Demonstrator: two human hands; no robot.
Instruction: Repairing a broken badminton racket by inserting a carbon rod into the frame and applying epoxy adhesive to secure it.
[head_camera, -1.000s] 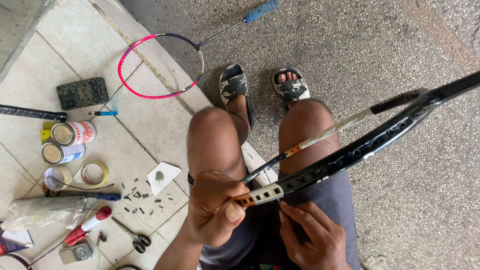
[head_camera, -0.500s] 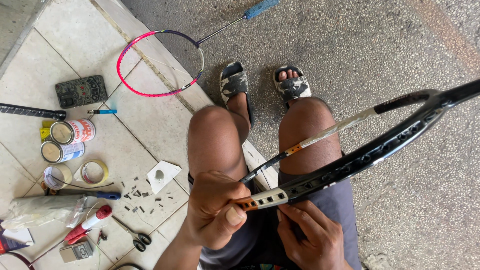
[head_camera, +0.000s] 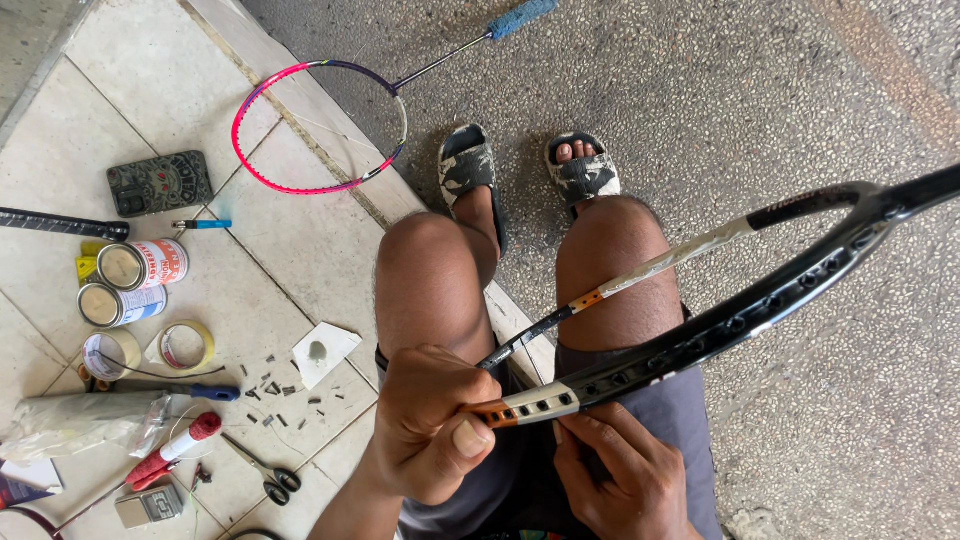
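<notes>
Left hand is curled into a tight fist above the lap, thumb pressed flat along the front, forearm running down to the bottom edge of view. Right hand sits just beside it, lower, fingers bent and pointing up. Both bare knees are raised, feet in sandals.
</notes>
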